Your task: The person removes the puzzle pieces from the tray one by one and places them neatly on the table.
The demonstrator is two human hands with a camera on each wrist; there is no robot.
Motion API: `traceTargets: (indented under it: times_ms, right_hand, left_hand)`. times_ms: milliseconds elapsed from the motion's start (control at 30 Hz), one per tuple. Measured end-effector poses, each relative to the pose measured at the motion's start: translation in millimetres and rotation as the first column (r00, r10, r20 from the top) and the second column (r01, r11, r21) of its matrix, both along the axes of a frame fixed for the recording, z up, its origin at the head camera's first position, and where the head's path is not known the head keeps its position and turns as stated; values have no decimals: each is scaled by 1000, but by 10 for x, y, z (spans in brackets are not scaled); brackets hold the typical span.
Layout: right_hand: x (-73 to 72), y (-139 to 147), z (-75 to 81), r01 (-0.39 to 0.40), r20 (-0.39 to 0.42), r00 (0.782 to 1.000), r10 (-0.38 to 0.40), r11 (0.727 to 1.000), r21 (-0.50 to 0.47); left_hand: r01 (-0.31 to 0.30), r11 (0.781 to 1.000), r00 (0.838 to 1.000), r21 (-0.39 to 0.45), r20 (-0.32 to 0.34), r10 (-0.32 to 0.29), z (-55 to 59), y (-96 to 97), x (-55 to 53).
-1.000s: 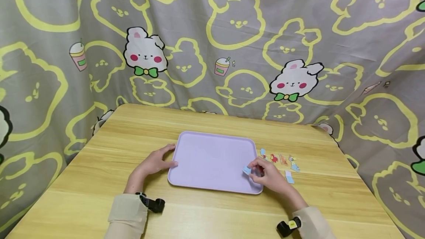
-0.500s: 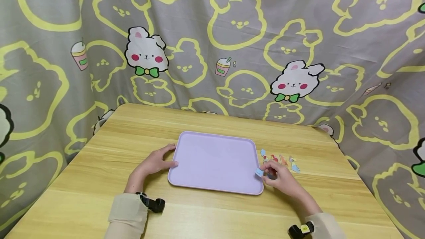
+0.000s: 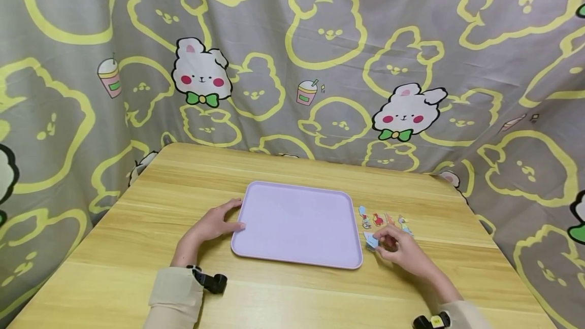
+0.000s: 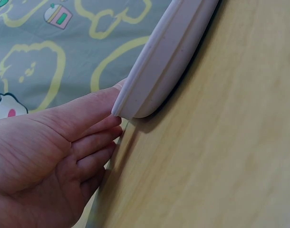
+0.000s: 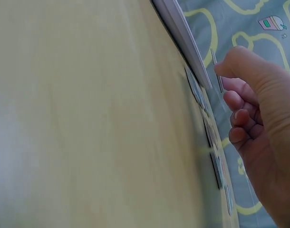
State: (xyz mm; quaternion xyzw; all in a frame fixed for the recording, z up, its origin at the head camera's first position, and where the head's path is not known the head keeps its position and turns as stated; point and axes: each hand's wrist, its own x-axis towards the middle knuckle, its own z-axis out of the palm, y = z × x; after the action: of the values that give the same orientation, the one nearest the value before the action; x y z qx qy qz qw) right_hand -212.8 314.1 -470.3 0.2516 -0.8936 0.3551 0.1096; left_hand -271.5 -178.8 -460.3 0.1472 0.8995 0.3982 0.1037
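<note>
A pale purple tray (image 3: 297, 225) lies on the wooden table. My left hand (image 3: 212, 223) holds its left edge, the thumb (image 4: 95, 102) reaching over the rim and the other fingers bent beside the outer wall. Just off the tray's right side, my right hand (image 3: 407, 252) pinches a thin, flat, light-blue printed piece (image 5: 217, 71) between thumb and fingertips. In the right wrist view this piece stands edge-on, above another flat piece (image 5: 196, 90) on the table near the tray's end. Beyond the right hand lie small printed cutouts, among them a red one (image 3: 377, 219) and a yellow-and-blue one (image 3: 404, 223).
Between the cutouts and the tray is a narrow strip of table (image 3: 292, 293). An orange cutout (image 3: 389, 218) and a blue-topped one (image 3: 364, 216) share their row. A grey curtain (image 3: 265, 24) with yellow outlines and white bunnies hangs behind the table.
The right hand has moved right with the light-blue piece, from over the tray's right side to beside the tray, near the cutouts. The left hand has stayed on the tray.
</note>
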Motion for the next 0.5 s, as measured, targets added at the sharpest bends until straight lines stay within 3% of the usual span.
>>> traceTargets:
  times_ms: [333,500]
  right_hand:
    - [74,172,-19,98,-4,995,-98,993,65]
    - [83,262,-29,104,-19,995,-102,992,75]
  left_hand:
    - [-3,1000,1000,1,0,3,8,6,6]
    - [-3,1000,1000,1,3,3,14,13,8]
